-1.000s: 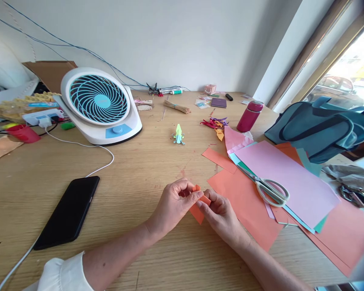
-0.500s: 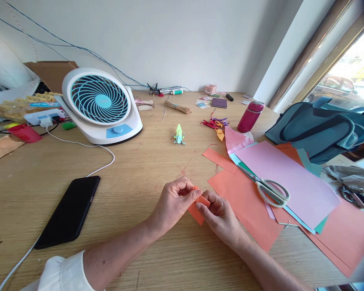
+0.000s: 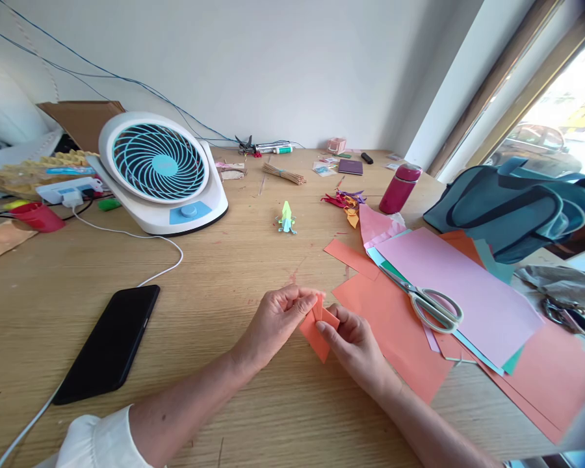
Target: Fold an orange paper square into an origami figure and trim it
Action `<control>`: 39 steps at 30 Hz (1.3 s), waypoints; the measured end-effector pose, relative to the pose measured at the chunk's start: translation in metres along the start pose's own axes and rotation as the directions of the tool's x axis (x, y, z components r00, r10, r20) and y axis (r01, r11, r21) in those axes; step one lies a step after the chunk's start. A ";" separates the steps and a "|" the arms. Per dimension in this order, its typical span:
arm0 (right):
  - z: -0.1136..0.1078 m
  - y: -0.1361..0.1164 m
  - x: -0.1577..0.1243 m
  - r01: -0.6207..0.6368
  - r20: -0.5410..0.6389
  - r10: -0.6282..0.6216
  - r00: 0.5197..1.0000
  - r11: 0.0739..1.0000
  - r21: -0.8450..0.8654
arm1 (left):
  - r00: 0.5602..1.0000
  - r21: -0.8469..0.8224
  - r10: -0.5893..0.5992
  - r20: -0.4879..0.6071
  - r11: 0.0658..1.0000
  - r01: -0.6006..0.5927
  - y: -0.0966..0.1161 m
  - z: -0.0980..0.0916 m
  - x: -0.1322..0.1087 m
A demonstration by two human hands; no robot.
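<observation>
As the left hand (image 3: 275, 322) and right hand (image 3: 358, 344) pinch the folded orange paper (image 3: 314, 338), slow pressing should keep it neat.

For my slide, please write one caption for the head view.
The left hand and right hand hold folded orange paper over a wooden table; scissors lie on coloured sheets nearby.

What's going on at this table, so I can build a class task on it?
A person's left hand and right hand hold a small piece of folded orange paper between them. The scissors lie on sheets of coloured paper to the right. A small green-and-blue figure sits further back.
</observation>
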State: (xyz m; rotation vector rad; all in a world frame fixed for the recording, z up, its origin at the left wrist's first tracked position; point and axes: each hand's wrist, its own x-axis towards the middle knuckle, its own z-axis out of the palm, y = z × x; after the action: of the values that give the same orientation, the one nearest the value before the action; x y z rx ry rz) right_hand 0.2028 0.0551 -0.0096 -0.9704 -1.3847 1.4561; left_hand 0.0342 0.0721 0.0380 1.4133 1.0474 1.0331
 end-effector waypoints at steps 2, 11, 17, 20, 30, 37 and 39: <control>-0.001 0.001 0.002 -0.017 -0.054 0.020 0.998 0.998 0.056 | 1.000 0.028 -0.006 0.017 1.000 0.006 -0.001 0.001 0.001; -0.006 0.001 0.006 0.209 -0.106 -0.207 0.973 0.978 0.007 | 0.963 0.275 0.269 -0.019 0.928 -0.253 -0.012 0.010 -0.004; -0.008 -0.008 -0.002 0.410 -0.099 -0.453 0.886 0.864 -0.292 | 0.774 0.468 0.617 0.146 0.646 -0.603 -0.013 -0.001 -0.007; -0.005 -0.012 -0.005 0.447 -0.089 -0.489 0.868 0.846 -0.291 | 0.669 0.500 0.706 0.232 0.504 -0.705 -0.014 -0.008 -0.007; -0.003 -0.019 -0.006 0.416 -0.102 -0.465 0.879 0.855 -0.311 | 0.616 0.634 0.734 0.286 0.337 -0.696 -0.018 -0.012 -0.008; -0.004 -0.017 -0.006 0.419 -0.076 -0.462 0.884 0.852 -0.314 | 0.561 0.634 0.758 0.332 0.261 -0.728 -0.016 -0.014 -0.007; -0.004 -0.015 -0.005 0.421 -0.062 -0.454 0.889 0.863 -0.280 | 0.553 0.645 0.764 0.332 0.244 -0.724 -0.016 -0.013 -0.006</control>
State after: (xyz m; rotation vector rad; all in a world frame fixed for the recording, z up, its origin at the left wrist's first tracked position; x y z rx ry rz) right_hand 0.2092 0.0512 0.0046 -0.8176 -1.6022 0.8727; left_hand 0.0189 0.0702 0.0229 2.7859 0.8023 1.3809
